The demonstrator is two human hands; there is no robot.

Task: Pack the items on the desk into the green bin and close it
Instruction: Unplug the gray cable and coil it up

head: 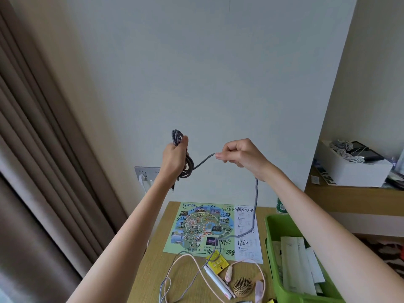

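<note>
Both hands are raised in front of the wall. My left hand (175, 159) grips a coiled bundle of a grey braided cable (255, 206). My right hand (239, 157) pinches the same cable a short way along. From there the cable hangs down to the desk and trails across a printed map sheet (196, 228). The green bin (275, 228) stands open at the desk's right side with white papers inside. On the desk lie a pink cable (192, 262), a yellow sachet (218, 262), a white pen-like stick (215, 281) and a small hairbrush (242, 286).
A wall socket (146, 171) with a white plug sits behind the wooden desk (150, 270). Brown curtains (43, 149) hang on the left. On the right a wooden shelf (349, 193) carries a white box (354, 169) of cables and devices. A green-capped bottle (281, 207) stands behind the bin.
</note>
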